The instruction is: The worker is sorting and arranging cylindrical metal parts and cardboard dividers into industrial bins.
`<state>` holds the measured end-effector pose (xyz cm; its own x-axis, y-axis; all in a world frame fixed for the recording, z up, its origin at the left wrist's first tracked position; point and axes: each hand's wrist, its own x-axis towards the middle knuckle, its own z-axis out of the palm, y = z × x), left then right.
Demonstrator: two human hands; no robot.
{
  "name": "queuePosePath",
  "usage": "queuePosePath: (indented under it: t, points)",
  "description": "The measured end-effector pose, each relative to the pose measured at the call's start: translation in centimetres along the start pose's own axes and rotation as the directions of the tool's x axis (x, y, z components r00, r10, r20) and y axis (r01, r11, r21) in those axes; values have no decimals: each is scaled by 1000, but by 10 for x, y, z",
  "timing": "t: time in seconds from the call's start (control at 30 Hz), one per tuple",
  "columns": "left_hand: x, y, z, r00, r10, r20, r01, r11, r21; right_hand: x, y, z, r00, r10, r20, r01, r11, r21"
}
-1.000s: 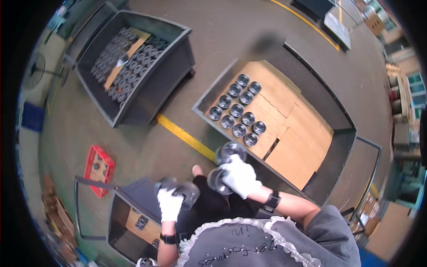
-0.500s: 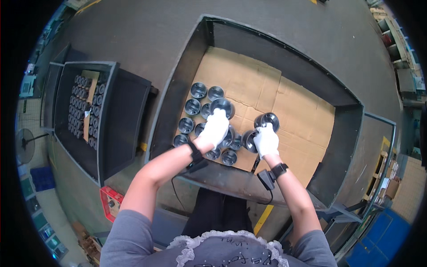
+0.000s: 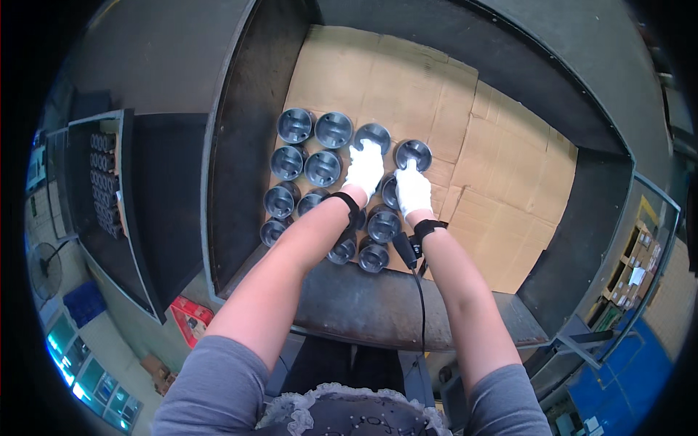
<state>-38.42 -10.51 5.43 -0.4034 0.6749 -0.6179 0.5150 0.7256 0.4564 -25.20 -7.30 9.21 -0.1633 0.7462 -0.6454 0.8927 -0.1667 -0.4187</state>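
Note:
My left hand (image 3: 366, 167), in a white glove, is closed on the rim of a dark metal cup-shaped part (image 3: 373, 135), its fingers reaching into the open top. This part stands at the right end of the far row. My gloved right hand (image 3: 412, 192) grips a second such cup-shaped part (image 3: 414, 154) the same way, just to the right. Partly behind that hand, another cup (image 3: 390, 192) shows. Several more cups (image 3: 323, 168) stand in rows, open side up, on brown cardboard (image 3: 509, 174) to the left and near side. My forearms hide some of them.
A deep dark metal bin (image 3: 240, 138) with high walls surrounds the cardboard. A second bin (image 3: 129, 218) at the left holds several similar parts. A red crate (image 3: 190, 318) lies on the floor. A cable hangs from the device (image 3: 405, 249) at my right wrist.
My right hand has moved left and away from me with its cup, closer to my left hand. The left hand's cup now stands beside the far row. The whole view has shifted nearer the bin.

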Motion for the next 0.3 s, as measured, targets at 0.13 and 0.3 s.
queuePosePath:
  t: [0.13, 0.3]
  points:
    - [-22, -1, -11, 956, 292, -20, -272, 911, 310, -9, 1, 5, 990, -127, -68, 125, 991, -41]
    - [-115, 3, -90, 868, 472, 156, -487, 741, 464, -69, 5, -3, 765, -640, -75, 590, 742, -318]
